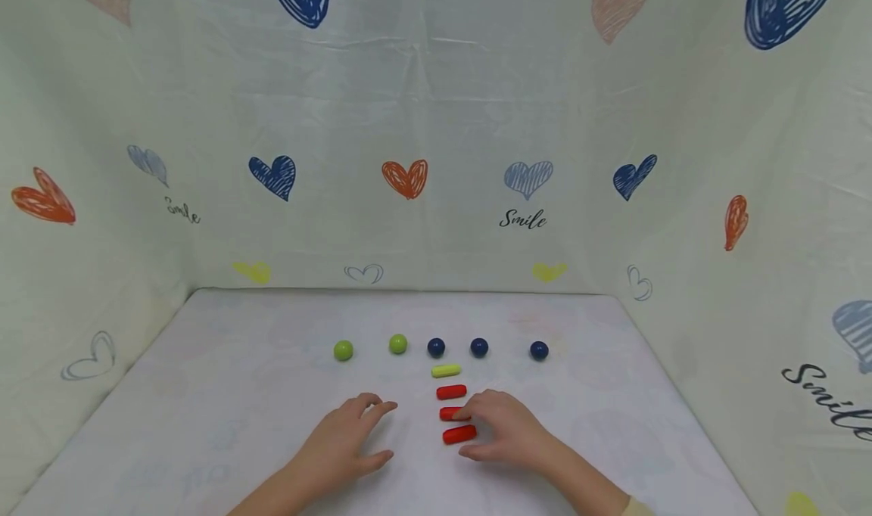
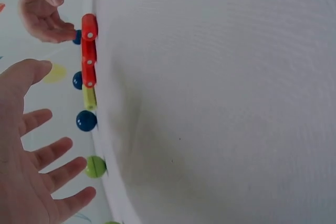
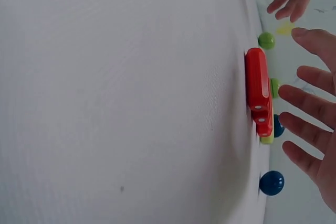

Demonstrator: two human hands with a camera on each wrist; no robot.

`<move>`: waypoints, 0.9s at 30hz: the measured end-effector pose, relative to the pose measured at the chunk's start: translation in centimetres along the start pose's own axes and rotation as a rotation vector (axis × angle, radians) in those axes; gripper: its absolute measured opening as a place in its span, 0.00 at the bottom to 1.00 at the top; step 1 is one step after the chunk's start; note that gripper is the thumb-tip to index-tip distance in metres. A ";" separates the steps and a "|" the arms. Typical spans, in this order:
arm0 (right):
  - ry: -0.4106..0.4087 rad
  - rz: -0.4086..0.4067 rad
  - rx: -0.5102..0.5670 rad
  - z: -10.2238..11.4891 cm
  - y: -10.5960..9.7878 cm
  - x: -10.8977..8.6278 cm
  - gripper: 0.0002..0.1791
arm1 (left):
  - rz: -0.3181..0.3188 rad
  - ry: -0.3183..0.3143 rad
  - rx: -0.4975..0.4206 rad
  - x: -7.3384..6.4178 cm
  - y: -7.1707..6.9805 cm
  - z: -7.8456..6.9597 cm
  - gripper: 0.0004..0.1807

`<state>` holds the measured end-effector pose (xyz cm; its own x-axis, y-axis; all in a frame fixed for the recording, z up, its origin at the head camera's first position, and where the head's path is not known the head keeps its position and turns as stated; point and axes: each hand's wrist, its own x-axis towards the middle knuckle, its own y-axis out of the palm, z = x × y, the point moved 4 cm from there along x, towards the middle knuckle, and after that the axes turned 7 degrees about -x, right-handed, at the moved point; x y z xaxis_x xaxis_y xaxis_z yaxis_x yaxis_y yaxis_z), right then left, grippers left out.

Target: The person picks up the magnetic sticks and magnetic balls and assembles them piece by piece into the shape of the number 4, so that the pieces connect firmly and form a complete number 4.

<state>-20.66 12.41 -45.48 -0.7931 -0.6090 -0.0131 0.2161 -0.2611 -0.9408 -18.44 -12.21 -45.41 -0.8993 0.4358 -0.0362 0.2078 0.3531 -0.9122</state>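
Beyond both hands and to either side of them hangs a pale cloth backdrop (image 1: pixel 470 107), creased in places and printed with hearts (image 1: pixel 405 179) in orange, blue, pink and yellow, and with the word "Smile" (image 1: pixel 522 219). Beneath the hands, and stretching out ahead of them, is a white-covered table (image 1: pixel 272 349) with faint marks. Both forearms reach in from the near edge and angle towards each other; a bit of cream sleeve (image 1: pixel 636 507) shows behind the right wrist. The left hand (image 1: pixel 347 436) is held above the table, its fingers spread and gently bent, thumb well apart from them, with nothing in its grasp. The right hand (image 1: pixel 500 429) mirrors it, also raised, fingers parted and holding nothing; in the head view its fingertips overlap the middle red rod (image 1: pixel 444 414). Between the hands, nearer the right, that rod lies in a column with the near red rod (image 1: pixel 459 434), the far red rod (image 1: pixel 452 392) and, farthest out, a yellow-green rod (image 1: pixel 446 370). Past the fingertips of both hands runs a loose row of balls: two green balls (image 1: pixel 344 350) beyond the left hand, then three blue balls (image 1: pixel 480 347) reaching out beyond the right.
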 end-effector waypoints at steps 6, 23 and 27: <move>0.049 0.074 -0.040 0.4 0.8 0.9 0.23 | 0.040 -0.017 -0.010 0.1 0.6 -0.7 0.28; 0.041 0.079 -0.100 0.6 1.1 1.8 0.17 | 0.106 0.043 -0.009 0.0 1.8 -1.8 0.21; 0.040 0.082 -0.104 0.6 1.3 1.9 0.17 | 0.107 0.049 -0.003 0.0 1.9 -1.9 0.21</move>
<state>-21.56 10.41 -46.51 -0.7973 -0.5947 -0.1031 0.2227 -0.1311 -0.9660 -17.32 -10.01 -46.37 -0.8518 0.5115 -0.1132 0.3030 0.3047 -0.9030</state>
